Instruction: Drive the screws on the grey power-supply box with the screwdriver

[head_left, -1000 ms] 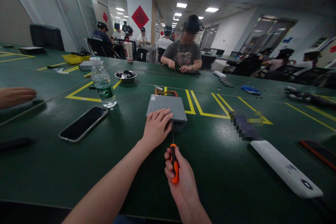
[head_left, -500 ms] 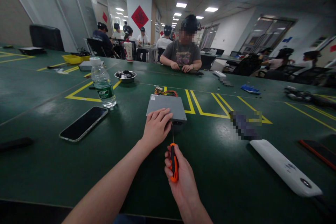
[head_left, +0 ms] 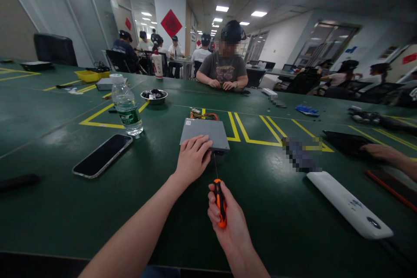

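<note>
In the head view a flat grey computer power supply lies on the green table with its bundle of coloured wires at the far side. My left hand grips its near left part, fingers over the top and thumb down by the front face. My right hand is closed around the orange and black handle of a screwdriver. The thin shaft points away from me, up to the front face near the socket. Whether the tip sits in a screw is too small to tell.
To the left are a phone, a water bottle and a metal bowl of dark parts. On the right lie a white power bank-like device and a black tablet-like object under another person's hand. Someone sits opposite.
The screwdriver's handle has swung slightly to the right with my right hand, so its shaft tilts more. Another person's hand with a dark flat object has come in at the right.
</note>
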### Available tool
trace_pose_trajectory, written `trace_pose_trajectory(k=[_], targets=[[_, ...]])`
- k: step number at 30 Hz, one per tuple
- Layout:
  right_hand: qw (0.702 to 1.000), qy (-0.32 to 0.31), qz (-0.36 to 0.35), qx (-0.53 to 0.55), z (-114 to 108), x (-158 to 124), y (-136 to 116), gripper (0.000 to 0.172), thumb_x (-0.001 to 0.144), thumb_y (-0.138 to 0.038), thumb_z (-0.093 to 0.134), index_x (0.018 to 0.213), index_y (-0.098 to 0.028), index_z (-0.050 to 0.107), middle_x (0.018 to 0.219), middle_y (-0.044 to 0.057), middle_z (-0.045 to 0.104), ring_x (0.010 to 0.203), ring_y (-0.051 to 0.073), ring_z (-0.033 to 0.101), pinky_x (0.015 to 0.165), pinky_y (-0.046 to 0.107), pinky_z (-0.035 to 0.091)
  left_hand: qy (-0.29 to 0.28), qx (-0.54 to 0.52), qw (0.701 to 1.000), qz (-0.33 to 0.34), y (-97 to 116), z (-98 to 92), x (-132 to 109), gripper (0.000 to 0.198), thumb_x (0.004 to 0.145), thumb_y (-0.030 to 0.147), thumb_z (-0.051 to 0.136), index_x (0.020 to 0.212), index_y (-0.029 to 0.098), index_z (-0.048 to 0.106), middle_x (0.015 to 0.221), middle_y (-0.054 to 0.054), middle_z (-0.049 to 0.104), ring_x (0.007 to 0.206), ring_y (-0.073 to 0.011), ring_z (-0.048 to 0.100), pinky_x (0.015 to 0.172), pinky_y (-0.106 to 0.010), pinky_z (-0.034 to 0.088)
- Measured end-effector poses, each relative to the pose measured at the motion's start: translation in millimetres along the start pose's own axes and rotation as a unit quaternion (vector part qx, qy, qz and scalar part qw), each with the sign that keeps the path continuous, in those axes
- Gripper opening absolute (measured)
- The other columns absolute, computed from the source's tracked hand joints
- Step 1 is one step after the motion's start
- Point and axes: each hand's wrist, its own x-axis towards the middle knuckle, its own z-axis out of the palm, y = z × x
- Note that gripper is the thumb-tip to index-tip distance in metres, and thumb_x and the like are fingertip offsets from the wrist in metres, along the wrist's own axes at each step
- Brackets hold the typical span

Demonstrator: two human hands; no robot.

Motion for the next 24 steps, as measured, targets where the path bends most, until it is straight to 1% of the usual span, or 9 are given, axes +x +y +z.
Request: trace_pose_trajectory(k=[3, 7, 14, 19, 21, 24], targets=[[1.0, 0.024, -0.005, 0.008, -8.5, -4.3, -7.4, 0.025, 0.075, -0.033, 0.067, 0.076, -0.008, 0.064, 0.055, 0.0, 0.055, 0.033, 0.0, 0.032, 0.032, 0.012, 0.023, -0.001, -0.003, 1.0, 0.001, 0.3, -0.3, 0.0, 0.025, 0.087, 0.025, 0.047, 0.111, 0.025, 0.055, 0.125, -0.003, 0.057, 0.118, -0.0218, 0.047, 0.094, -0.039, 0.033], [0.999, 0.034, -0.008, 0.006, -15.4, -7.0, -16.7, 0.024, 0.077, -0.032, 0.065, 0.075, -0.008, 0.063, 0.053, -0.001, 0.053, 0.033, 0.0, 0.032, 0.031, 0.011, 0.022, 0.001, -0.004, 1.0, -0.001, 0.2, 0.5, 0.1, 0.025, 0.087, 0.025, 0.047, 0.11, 0.025, 0.055, 0.124, -0.003, 0.057, 0.118, -0.0221, 0.047, 0.094, -0.04, 0.032], [1.0, 0.022, -0.016, 0.01, -15.7, -0.6, -20.6, 0.024, 0.082, -0.03, 0.058, 0.076, -0.008, 0.063, 0.054, -0.001, 0.053, 0.032, 0.001, 0.033, 0.03, 0.011, 0.022, 0.001, 0.0, 1.0, 0.001, -0.6, 1.1, 0.6, 0.025, 0.086, 0.025, 0.049, 0.11, 0.026, 0.055, 0.124, -0.002, 0.057, 0.117, -0.0217, 0.047, 0.094, -0.04, 0.032], [1.0, 0.024, -0.01, 0.011, -16.2, -0.2, -21.8, 0.026, 0.087, -0.029, 0.051, 0.077, -0.007, 0.062, 0.054, -0.001, 0.053, 0.032, 0.0, 0.032, 0.03, 0.011, 0.022, 0.004, 0.001, 1.0, -0.001, -0.7, 1.5, 0.7, 0.024, 0.086, 0.025, 0.05, 0.109, 0.026, 0.055, 0.123, -0.001, 0.058, 0.117, -0.0208, 0.047, 0.094, -0.039, 0.032], [1.0, 0.021, -0.009, 0.01, -16.5, -0.1, -22.1, 0.025, 0.086, -0.029, 0.053, 0.077, -0.008, 0.062, 0.054, -0.001, 0.053, 0.032, 0.0, 0.032, 0.03, 0.011, 0.021, 0.005, 0.002, 1.0, -0.003, -0.5, 1.8, 0.7, 0.024, 0.086, 0.026, 0.049, 0.11, 0.026, 0.055, 0.123, -0.001, 0.058, 0.117, -0.0206, 0.047, 0.094, -0.039, 0.032], [1.0, 0.018, -0.014, 0.004, -16.6, 0.8, -21.4, 0.024, 0.08, -0.032, 0.061, 0.077, -0.009, 0.062, 0.054, -0.002, 0.053, 0.033, 0.0, 0.032, 0.03, 0.011, 0.021, 0.004, 0.002, 1.0, -0.001, -0.3, 1.7, 0.5, 0.024, 0.086, 0.025, 0.049, 0.11, 0.026, 0.055, 0.123, -0.001, 0.058, 0.117, -0.0208, 0.047, 0.094, -0.039, 0.033]])
